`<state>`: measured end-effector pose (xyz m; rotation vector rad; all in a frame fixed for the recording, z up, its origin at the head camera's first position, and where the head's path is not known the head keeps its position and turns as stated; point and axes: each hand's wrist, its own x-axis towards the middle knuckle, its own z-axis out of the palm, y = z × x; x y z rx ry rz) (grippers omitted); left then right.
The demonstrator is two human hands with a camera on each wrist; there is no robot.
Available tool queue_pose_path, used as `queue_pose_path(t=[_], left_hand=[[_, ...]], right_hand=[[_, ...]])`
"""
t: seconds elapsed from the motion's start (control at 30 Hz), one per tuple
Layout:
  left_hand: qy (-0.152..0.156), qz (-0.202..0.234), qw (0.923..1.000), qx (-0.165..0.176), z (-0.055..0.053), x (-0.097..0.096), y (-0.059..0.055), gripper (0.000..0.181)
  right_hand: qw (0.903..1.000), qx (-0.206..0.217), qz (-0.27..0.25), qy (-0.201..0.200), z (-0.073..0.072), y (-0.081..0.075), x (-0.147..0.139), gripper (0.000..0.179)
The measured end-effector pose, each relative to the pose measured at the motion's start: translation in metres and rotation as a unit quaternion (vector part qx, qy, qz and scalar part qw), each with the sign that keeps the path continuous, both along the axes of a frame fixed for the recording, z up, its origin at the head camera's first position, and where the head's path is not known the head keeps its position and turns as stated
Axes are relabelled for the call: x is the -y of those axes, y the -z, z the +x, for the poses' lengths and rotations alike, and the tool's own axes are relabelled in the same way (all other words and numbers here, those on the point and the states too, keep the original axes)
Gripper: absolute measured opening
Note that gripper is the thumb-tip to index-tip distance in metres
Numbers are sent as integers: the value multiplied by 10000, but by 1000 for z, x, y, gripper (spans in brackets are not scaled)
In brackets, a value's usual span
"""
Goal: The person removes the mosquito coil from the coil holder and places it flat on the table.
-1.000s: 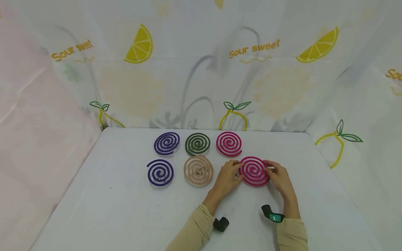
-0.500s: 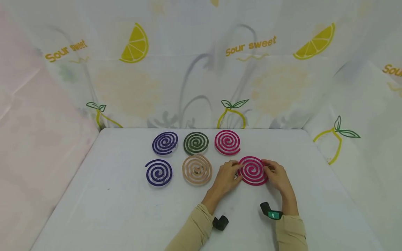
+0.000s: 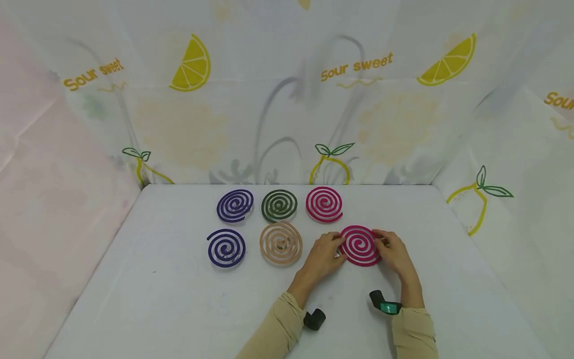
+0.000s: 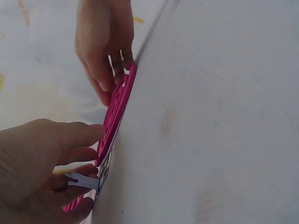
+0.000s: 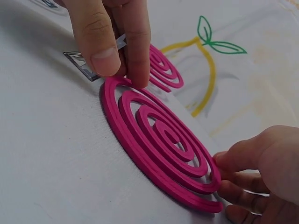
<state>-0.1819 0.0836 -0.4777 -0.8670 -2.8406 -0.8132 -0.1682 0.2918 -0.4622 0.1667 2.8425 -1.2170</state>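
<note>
In the head view a pink mosquito coil (image 3: pixel 359 244) lies between my two hands on the right part of the white table. My left hand (image 3: pixel 324 254) pinches its left edge with thumb and fingers. At the opposite edge, my right hand (image 3: pixel 395 254) grips with thumb and fingertips. A thin silvery metal piece, like a coil stand (image 4: pixel 83 181), sits among the lower fingers of my left hand, partly hidden. Seen from the right wrist, the coil's rings look nested together, with the metal piece (image 5: pixel 77 60) jutting out beside my left thumb.
A second pink coil (image 3: pixel 324 202), a green coil (image 3: pixel 279 205) and a purple coil (image 3: pixel 236 203) form the back row. A tan coil (image 3: pixel 281 243) and another purple coil (image 3: pixel 226 248) lie left of my hands. A lemon-print cloth (image 3: pixel 251 109) hangs behind the table (image 3: pixel 179 309).
</note>
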Motion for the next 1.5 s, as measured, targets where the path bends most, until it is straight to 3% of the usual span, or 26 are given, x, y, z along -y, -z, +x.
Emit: queue_pose_path(t=[0.33,0.5,0.83,1.03,1.23,1.5], left_hand=[[35,36,9985,548,2,3,-5,43],[67,118,9979,631,1,5,-5,43],[16,732,9967,359,-4,9,-2,36],[-221,1108,9935,122,-7,12,-4,28],[-302,1395,9898,33,-16,17,-18,24],[-423,1408,9890,-157,-38,31,-34,26]], right_hand=[[9999,-126,89,-50,-1,4,1,37],[9998,-176,108,-69,-2,5,2,37],[9997,-153,-54,166,-2,4,5,38],[9980,-598,-181,130,-3,4,8,36],[9948,-963,-216,233,-4,-2,12,32],[9909,-1227,-488,273,-7,-7,19,25]])
